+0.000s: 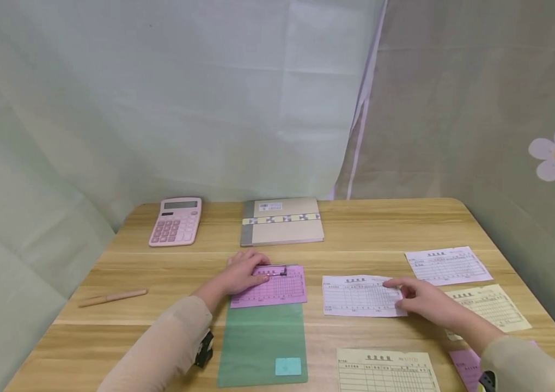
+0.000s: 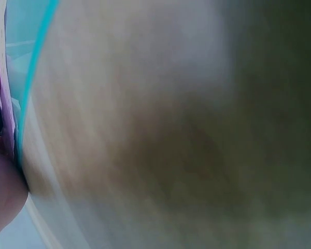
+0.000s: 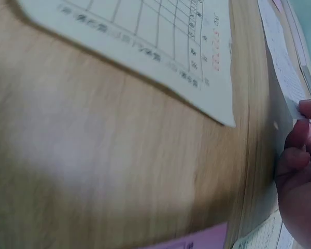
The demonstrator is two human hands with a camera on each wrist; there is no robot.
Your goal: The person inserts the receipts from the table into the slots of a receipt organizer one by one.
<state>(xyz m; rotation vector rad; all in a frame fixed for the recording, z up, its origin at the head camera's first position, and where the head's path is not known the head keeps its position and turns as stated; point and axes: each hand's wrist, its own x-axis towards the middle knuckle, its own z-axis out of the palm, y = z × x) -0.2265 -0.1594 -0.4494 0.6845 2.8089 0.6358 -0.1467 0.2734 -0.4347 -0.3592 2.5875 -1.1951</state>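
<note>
A green clipboard lies in front of me with a pink receipt slip across its top, under the wire clip. My left hand grips the clipboard's top left corner, thumb at the clip. The left wrist view catches only part of that hand beside the board's edge. To the right, my right hand pinches the right edge of a white receipt slip between thumb and fingers. That pinch also shows in the right wrist view, where the white slip is slightly raised at the held edge.
Another white slip and a yellow slip lie at the right. A second yellow slip and a pink slip are nearer me. At the back are a notebook and a pink calculator; a pen lies left.
</note>
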